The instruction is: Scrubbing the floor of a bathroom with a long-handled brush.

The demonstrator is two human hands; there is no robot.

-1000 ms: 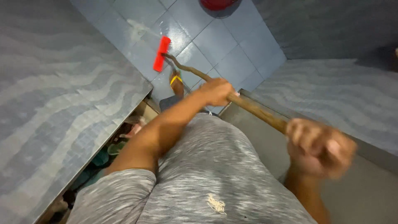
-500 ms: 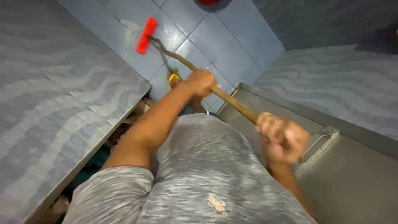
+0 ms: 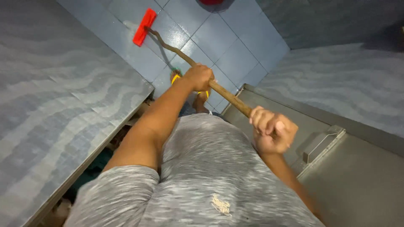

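Note:
A crooked brown wooden stick ends in a red flat brush head that rests on the wet grey floor tiles. My left hand is shut around the stick near its middle. My right hand is shut around the stick's upper end, close to my grey shirt. My foot in a yellow-strapped sandal shows on the tiles below my left hand.
A grey wavy-patterned tiled wall fills the left side and another the right. A grey metal door with a latch stands at the right. A red round object sits at the top edge. Clutter lies under the left wall's edge.
The brush head has slid farther away, up and to the left along the tiles. Both my hands have pushed forward along with the stick, the right one moving up and left.

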